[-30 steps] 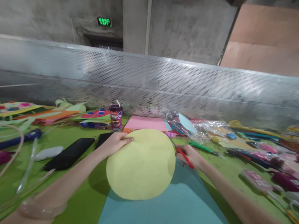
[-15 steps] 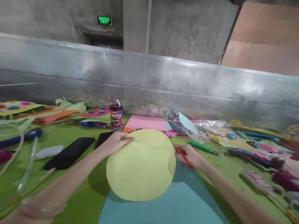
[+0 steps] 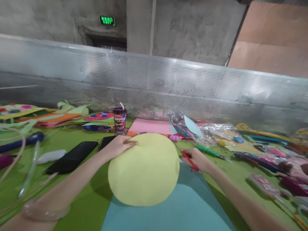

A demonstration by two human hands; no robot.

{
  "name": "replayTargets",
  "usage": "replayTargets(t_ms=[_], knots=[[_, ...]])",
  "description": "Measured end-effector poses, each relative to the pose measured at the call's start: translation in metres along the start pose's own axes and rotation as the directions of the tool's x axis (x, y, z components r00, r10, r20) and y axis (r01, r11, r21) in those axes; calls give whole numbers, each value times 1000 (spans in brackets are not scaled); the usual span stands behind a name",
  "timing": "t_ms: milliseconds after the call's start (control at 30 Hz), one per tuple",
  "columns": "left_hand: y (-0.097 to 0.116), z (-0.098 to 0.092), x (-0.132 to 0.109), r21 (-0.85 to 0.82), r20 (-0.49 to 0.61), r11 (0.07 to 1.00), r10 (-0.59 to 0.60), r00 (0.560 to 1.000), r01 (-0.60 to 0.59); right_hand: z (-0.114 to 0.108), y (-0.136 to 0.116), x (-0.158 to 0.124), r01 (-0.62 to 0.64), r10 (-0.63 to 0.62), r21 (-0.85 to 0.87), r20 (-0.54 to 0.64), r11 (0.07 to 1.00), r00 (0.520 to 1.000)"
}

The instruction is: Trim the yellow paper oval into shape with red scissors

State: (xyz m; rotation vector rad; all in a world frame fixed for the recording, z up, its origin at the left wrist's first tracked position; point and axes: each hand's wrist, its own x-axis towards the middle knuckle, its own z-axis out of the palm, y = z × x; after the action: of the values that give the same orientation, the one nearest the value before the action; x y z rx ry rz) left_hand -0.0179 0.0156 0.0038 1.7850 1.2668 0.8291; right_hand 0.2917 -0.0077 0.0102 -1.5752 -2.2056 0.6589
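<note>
My left hand (image 3: 117,146) pinches the upper left edge of a large yellow paper circle (image 3: 143,169), thumb on top, holding it above a blue paper sheet (image 3: 183,208). My right hand (image 3: 198,159) is closed round red-handled scissors (image 3: 189,158), whose blades meet the circle's right edge. The scissor tips are partly hidden behind the paper.
On the green table (image 3: 81,205) lie two black phones (image 3: 72,157), a white object (image 3: 49,156), a dark drink cup with a straw (image 3: 119,120), pink paper (image 3: 151,126), plastic bags (image 3: 204,131), pens and craft scraps (image 3: 264,150). A perforated metal barrier (image 3: 168,86) runs behind.
The yellow circle has shifted slightly left and down with my left hand. My right hand with the scissors has edged a little up along the paper's right edge.
</note>
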Motion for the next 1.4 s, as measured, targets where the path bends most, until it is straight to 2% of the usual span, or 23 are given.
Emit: replayTargets(t_ms=[133, 467, 767, 1067, 1200, 1400], knots=[[2, 1, -1, 45, 7, 999, 8, 1000, -9, 2, 1, -1, 26, -29, 50, 50, 998, 998], [4, 3, -1, 65, 25, 998, 11, 1000, -13, 4, 2, 0, 80, -79, -1, 53, 997, 995], [5, 3, -3, 37, 40, 999, -2, 999, 1, 4, 2, 1, 106, -104, -47, 39, 993, 994], [7, 3, -3, 73, 35, 997, 5, 999, -8, 0, -2, 1, 77, -78, -123, -1, 989, 997], [7, 3, -3, 95, 37, 995, 15, 999, -18, -1, -1, 0, 54, -54, -89, -6, 995, 999], [8, 4, -3, 148, 49, 989, 21, 999, -28, 0, -2, -1, 114, -116, -96, -9, 989, 993]])
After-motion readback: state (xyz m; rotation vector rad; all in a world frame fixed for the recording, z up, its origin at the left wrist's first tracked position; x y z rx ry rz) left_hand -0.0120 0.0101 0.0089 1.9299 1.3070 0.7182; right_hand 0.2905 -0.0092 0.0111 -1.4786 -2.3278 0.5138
